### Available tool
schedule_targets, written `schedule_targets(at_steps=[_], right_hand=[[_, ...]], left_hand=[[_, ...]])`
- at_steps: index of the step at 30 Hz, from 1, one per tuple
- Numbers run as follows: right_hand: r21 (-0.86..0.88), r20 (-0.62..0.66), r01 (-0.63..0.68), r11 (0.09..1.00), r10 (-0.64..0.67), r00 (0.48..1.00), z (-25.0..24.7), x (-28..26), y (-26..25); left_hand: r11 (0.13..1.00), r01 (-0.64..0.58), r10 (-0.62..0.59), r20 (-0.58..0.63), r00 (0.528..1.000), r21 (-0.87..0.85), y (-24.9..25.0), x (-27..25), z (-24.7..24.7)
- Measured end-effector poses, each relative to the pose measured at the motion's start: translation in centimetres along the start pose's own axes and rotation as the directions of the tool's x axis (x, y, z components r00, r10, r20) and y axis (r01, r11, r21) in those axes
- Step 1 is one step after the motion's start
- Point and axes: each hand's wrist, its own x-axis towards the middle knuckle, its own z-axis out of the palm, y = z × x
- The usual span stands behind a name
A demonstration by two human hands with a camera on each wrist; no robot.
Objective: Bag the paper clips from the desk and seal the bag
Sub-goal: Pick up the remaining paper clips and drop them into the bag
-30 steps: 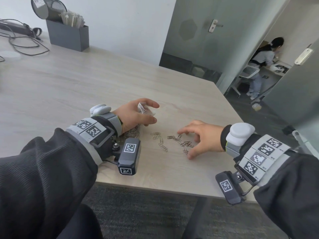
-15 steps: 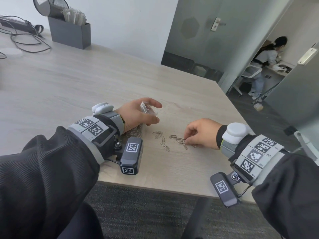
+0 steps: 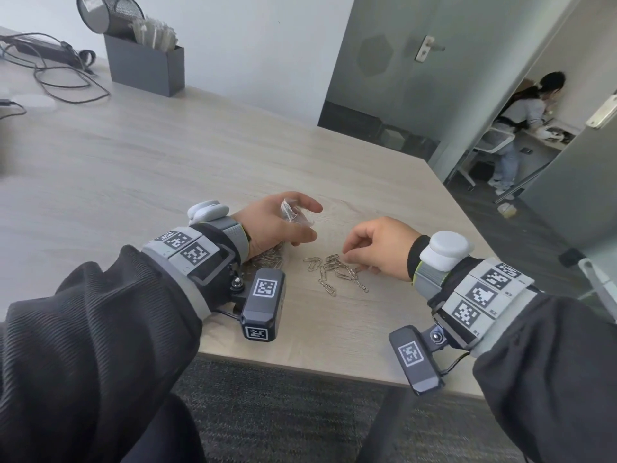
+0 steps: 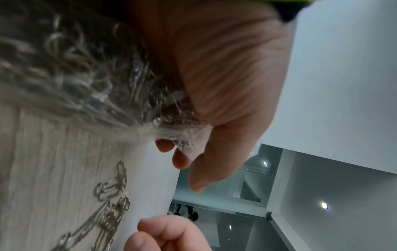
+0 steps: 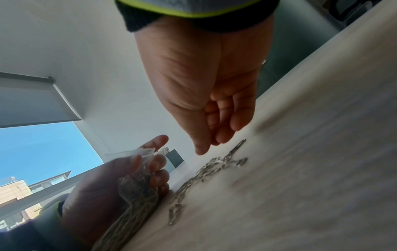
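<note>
At the far left of the desk (image 3: pixel 133 168) lie some dark cables (image 3: pixel 50 71), and next to them stands a grey box (image 3: pixel 147 68) with a mesh cup (image 3: pixel 107 15) leaning on it. They are well apart from the work.

Nearer to the person, the left hand (image 3: pixel 277 225) grasps a small clear bag (image 3: pixel 295 213). Its fingers are curled around the bag and hold the mouth upward and toward the other hand, I think so that new clips can drop in easily. The lower part of the bag rests on the desk under the palm, and in the left wrist view it already looks full of clips, so a good part of the task seems done.

Between the two hands, a small group of loose paper clips (image 3: pixel 337 272) lies on the desk, some of them crossing one another.

To the right, the right hand (image 3: pixel 377 248) is just over this group, its fingers bent inward with the tips close to the nearest clips. Whether this grip already pinches a clip I cannot tell; the tips are blurred in the right wrist view.

Far right, through an open door, another person (image 3: pixel 521 128) bends over a different desk.

The bag is not yet sealed.
</note>
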Motion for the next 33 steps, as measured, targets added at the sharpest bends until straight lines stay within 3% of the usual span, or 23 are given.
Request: schedule_targets(at_steps=[4,15,21,33], right_hand=[[-0.002,-0.018,-0.03,1.0,0.03,0.999,-0.5,-0.3,0.9],[-0.279,0.089,-0.011,0.96,0.038,0.995,-1.1,-0.6,1.0],[-0.327,0.073,-0.069,0.943,0.098,0.992,-1.0,-0.6,1.0],[-0.145,0.071,-0.13,0.981,0.141,0.987,-0.3,-1.1,-0.4]], left_hand=[[1.0,0.002,-0.003,0.003,1.0,0.008,0.1,0.0,0.1],[1.0,0.011,-0.011,0.002,1.0,0.021,0.2,-0.1,0.1],[0.999,0.015,-0.015,-0.001,1.0,0.047,0.4,-0.2,0.1],[0.999,0.015,-0.015,-0.005,1.0,0.035,0.5,-0.3,0.2]])
